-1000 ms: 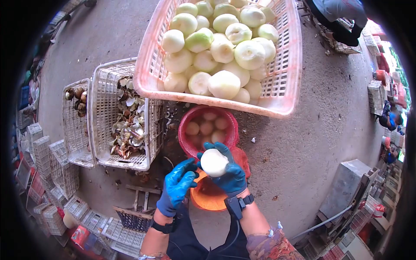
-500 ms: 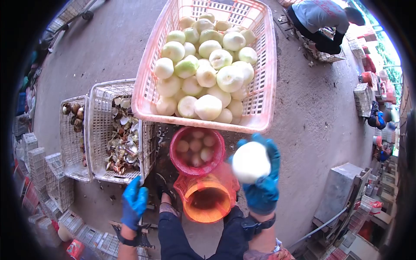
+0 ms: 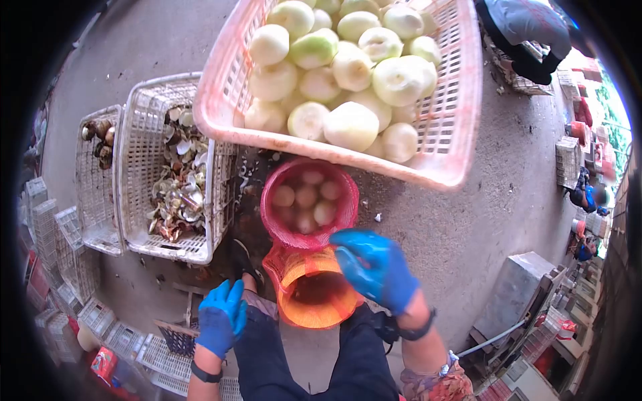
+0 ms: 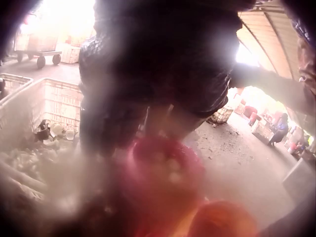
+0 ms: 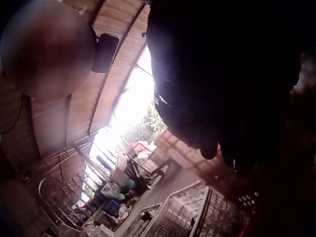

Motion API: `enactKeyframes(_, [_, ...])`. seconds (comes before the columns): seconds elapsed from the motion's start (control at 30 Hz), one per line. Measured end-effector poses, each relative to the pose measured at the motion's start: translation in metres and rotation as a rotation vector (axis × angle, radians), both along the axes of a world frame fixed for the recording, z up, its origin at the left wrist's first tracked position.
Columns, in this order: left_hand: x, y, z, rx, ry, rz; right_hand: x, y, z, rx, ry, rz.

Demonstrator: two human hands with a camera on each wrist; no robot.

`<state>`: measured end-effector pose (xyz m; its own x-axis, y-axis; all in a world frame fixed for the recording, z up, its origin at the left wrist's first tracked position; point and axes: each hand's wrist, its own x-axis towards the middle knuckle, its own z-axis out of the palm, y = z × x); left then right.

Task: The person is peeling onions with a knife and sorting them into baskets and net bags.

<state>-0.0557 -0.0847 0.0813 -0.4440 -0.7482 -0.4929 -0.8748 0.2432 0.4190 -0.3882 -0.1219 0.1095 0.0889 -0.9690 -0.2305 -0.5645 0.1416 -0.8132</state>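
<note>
In the head view, my blue-gloved right hand (image 3: 378,271) hangs beside the orange bucket (image 3: 317,317), fingers loosely bent, with nothing visible in it. My gloved left hand (image 3: 224,317) is low by my left knee and holds nothing that shows. Pale peeled onions (image 3: 351,125) fill the pink-white crate (image 3: 321,148) ahead. Between crate and orange bucket stands a pink mesh-lined bucket (image 3: 271,214) with several round pale pieces in it. The left glove (image 4: 158,59) and right glove (image 5: 222,84) are dark shapes in the wrist views.
Left of the big crate stands a white crate (image 3: 160,250) of peelings (image 3: 180,194), beside a narrower crate (image 3: 100,234) with brownish pieces. A person (image 3: 528,30) bends over at the upper right. A grey metal box (image 3: 515,287) stands at the right.
The pale onion that my right hand held is out of it, and that hand has come inward toward the orange bucket. Earlier, my left hand moved away from the onion, down and left.
</note>
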Motion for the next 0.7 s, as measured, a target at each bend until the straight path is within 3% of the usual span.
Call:
enactKeyframes(0.03, [-0.009, -0.001, -0.006, 0.023, 0.013, -0.019, 0.011, 0.020, -0.045, 0.284, -0.115, -0.162])
enactKeyframes(0.07, [-0.019, -0.008, -0.007, 0.083, 0.039, -0.019, 0.016, 0.031, -0.088, 0.330, -0.104, -0.194])
enactKeyframes(0.17, [-0.037, -0.012, -0.035, 0.001, 0.084, 0.034, 0.040, 0.042, -0.211, 0.103, 0.191, -0.237])
enactKeyframes(0.2, [-0.042, -0.014, -0.045, -0.070, 0.130, 0.045, 0.049, 0.039, -0.241, 0.087, 0.325, -0.230])
enactKeyframes(0.23, [-0.048, -0.016, -0.052, -0.059, 0.143, 0.079, 0.059, 0.034, -0.260, 0.242, 0.478, -0.279])
enactKeyframes(0.3, [-0.057, -0.021, -0.061, -0.045, 0.170, 0.147, 0.073, 0.019, -0.289, 0.549, 0.783, -0.367])
enactKeyframes(0.4, [-0.059, -0.013, -0.081, -0.001, 0.263, 0.174, 0.051, 0.000, -0.320, 0.854, 0.527, -0.174])
enactKeyframes(0.5, [-0.057, -0.002, -0.098, 0.088, 0.367, 0.296, 0.035, 0.008, -0.352, 0.530, 0.254, -0.190])
enactKeyframes(0.53, [-0.056, 0.003, -0.104, 0.124, 0.402, 0.359, 0.027, 0.006, -0.361, 0.635, 0.261, -0.093])
enactKeyframes(0.63, [-0.063, 0.016, -0.122, 0.622, 0.647, 0.958, 0.023, -0.006, -0.354, 0.910, 0.388, 0.178])
enactKeyframes(0.7, [-0.068, 0.019, -0.130, 0.598, 0.683, 1.014, 0.027, -0.014, -0.347, 1.000, 0.466, 0.276])
